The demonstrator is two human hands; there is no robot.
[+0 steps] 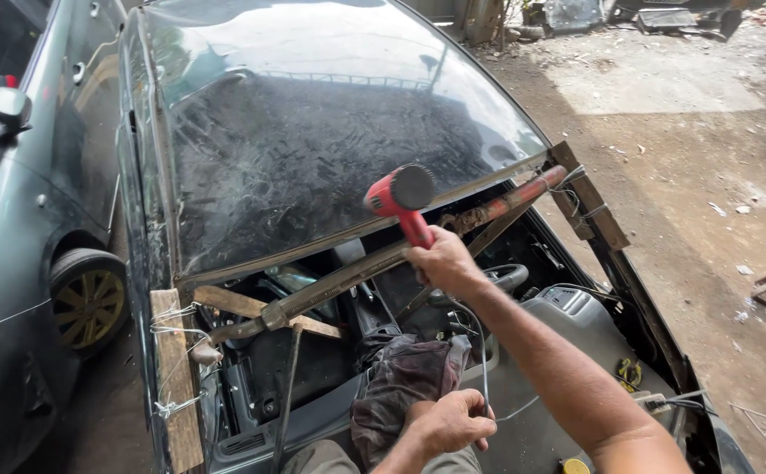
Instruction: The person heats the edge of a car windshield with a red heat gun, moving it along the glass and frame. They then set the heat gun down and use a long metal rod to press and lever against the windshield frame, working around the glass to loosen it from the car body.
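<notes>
The right hand point(440, 261) has its grip wrapped tight around the handle of a red heat gun point(402, 200), arm stretched forward, nozzle facing the windshield point(313, 123). The left hand point(449, 421), lower, pinches the gun's thin cord point(481, 351) in a closed fist.

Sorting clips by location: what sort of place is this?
Likely an outdoor car repair yard: a windshield propped on wooden battens, a second car parked close, and scrap on bare dirt.
</notes>
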